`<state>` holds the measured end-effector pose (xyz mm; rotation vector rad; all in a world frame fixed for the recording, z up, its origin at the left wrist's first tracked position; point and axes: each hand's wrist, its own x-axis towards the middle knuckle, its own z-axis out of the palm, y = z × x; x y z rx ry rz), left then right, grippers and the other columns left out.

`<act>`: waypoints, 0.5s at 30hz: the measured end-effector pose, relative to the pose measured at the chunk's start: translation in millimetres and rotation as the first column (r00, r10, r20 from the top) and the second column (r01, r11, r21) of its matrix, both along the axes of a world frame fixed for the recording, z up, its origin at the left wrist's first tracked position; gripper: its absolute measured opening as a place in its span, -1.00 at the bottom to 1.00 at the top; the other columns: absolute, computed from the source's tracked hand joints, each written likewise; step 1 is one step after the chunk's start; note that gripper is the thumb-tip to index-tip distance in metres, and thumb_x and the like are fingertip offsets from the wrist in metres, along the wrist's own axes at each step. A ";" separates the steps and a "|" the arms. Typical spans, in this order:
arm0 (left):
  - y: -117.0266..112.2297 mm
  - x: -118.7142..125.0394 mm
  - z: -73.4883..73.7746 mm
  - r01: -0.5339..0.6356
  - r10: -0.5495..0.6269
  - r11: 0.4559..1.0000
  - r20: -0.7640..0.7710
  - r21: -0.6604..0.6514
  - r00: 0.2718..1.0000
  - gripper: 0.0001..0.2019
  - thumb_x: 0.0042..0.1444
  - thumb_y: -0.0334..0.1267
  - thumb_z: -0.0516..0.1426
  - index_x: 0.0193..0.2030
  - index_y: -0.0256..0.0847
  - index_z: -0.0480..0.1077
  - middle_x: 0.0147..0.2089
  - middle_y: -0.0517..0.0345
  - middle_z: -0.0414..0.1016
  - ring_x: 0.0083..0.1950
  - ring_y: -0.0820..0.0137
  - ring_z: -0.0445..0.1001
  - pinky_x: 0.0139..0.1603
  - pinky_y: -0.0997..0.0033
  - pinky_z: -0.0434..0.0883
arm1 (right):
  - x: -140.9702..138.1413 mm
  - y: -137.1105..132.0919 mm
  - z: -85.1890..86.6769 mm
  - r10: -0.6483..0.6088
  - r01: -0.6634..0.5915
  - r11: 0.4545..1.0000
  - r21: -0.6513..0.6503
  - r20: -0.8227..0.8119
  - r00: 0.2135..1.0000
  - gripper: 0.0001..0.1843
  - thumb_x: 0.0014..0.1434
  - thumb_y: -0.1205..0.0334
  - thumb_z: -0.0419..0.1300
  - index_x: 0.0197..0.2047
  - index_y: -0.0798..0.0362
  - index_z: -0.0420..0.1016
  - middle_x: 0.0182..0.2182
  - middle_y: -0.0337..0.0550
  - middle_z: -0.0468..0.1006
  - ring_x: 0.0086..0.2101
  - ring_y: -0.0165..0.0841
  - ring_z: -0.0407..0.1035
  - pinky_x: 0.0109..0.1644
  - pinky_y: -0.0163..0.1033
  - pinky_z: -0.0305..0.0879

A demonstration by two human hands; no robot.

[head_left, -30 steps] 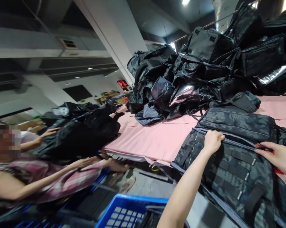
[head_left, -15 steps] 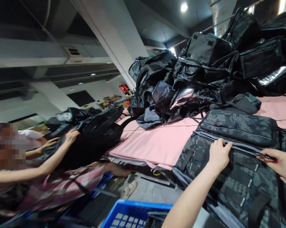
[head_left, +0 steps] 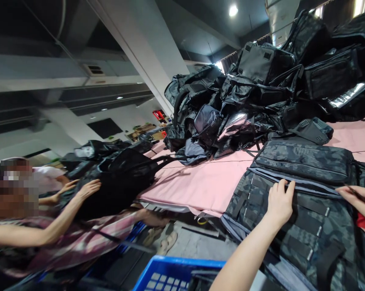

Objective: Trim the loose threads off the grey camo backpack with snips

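The scene is dim overall, lit from above by a round ceiling lamp (head_left: 233,10) and by bright openings at the top right that blow out to white. Glare streaks the glossy black bags (head_left: 261,81) in the pile, while their folds sink into near-black. The pink bench (head_left: 206,182) is evenly lit, with soft shadows beneath the bags. Wide-angle distortion tilts and bends the pillar (head_left: 146,52) and ceiling. A co-worker's arm (head_left: 49,230) at the left edge is smeared by motion blur.
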<state>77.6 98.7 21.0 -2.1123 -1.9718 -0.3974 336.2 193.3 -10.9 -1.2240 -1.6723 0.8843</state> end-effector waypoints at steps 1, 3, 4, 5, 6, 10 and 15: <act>-2.1 -0.7 0.7 0.007 -0.007 1.000 -0.007 -0.008 1.000 -0.41 0.22 -0.45 0.03 0.41 -0.19 0.17 0.29 -0.15 0.36 0.13 0.13 0.44 0.07 0.12 0.50 | 3.7 2.2 -0.9 -0.054 0.054 0.998 -0.018 -0.037 0.998 -0.45 -0.17 -0.35 0.24 -0.27 -0.15 0.69 -0.16 -0.20 0.65 -0.03 -0.01 0.50 0.13 -0.03 0.43; -7.4 -2.7 5.8 0.029 -0.029 0.999 -0.009 -0.032 1.000 -0.36 0.19 -0.49 0.02 0.44 -0.27 0.11 0.39 -0.24 0.27 0.21 0.10 0.42 0.15 0.06 0.49 | 11.9 7.2 -2.6 -0.135 0.133 0.990 -0.038 -0.077 0.988 -0.42 -0.22 -0.35 0.24 -0.27 -0.11 0.69 -0.16 -0.15 0.65 0.02 0.05 0.46 0.19 0.04 0.36; -11.3 -3.4 10.3 0.039 -0.039 0.998 -0.006 -0.049 0.999 -0.35 0.18 -0.50 0.01 0.44 -0.30 0.09 0.43 -0.28 0.21 0.25 0.09 0.40 0.19 0.05 0.48 | 16.1 9.6 -3.5 -0.154 0.151 0.987 -0.046 -0.082 0.985 -0.40 -0.21 -0.35 0.23 -0.26 -0.10 0.69 -0.16 -0.12 0.65 0.03 0.07 0.45 0.19 0.06 0.35; -16.7 -3.4 15.5 0.046 -0.046 0.997 0.001 -0.070 0.999 -0.35 0.18 -0.51 0.01 0.44 -0.32 0.09 0.46 -0.31 0.15 0.29 0.08 0.39 0.22 0.05 0.47 | 20.0 11.8 -4.1 -0.159 0.155 0.987 -0.053 -0.082 0.984 -0.39 -0.18 -0.35 0.22 -0.23 -0.08 0.68 -0.16 -0.10 0.65 0.03 0.08 0.45 0.17 0.07 0.37; -23.8 -2.3 20.9 0.052 -0.051 0.994 0.011 -0.094 0.999 -0.38 0.20 -0.49 0.01 0.43 -0.33 0.12 0.47 -0.32 0.13 0.31 0.08 0.39 0.24 0.06 0.47 | 23.5 14.1 -4.6 -0.152 0.147 0.988 -0.056 -0.081 0.985 -0.37 -0.15 -0.34 0.21 -0.20 -0.05 0.68 -0.16 -0.07 0.65 0.02 0.08 0.46 0.14 0.06 0.39; -70.9 19.0 25.2 0.155 -0.151 0.984 0.044 -0.091 0.988 -0.56 0.30 -0.18 0.10 0.27 -0.30 0.35 0.34 -0.22 0.39 0.22 0.12 0.50 0.19 0.18 0.53 | 30.5 29.3 -4.1 -0.138 0.135 0.990 -0.041 -0.061 0.989 -0.33 -0.05 -0.31 0.16 -0.12 0.06 0.65 -0.14 -0.01 0.64 -0.01 -0.01 0.48 0.10 -0.06 0.40; -133.5 69.8 -24.6 0.212 -0.169 0.885 -0.138 0.416 0.976 -0.63 0.12 -0.30 0.30 0.09 -0.08 0.49 0.01 -0.01 0.66 -0.03 0.19 0.65 0.04 0.20 0.60 | 30.5 63.5 -7.6 -0.231 0.231 0.973 0.010 0.066 0.971 -0.42 0.09 -0.19 0.22 0.01 0.07 0.55 -0.11 -0.05 0.62 -0.14 -0.21 0.51 0.02 -0.09 0.42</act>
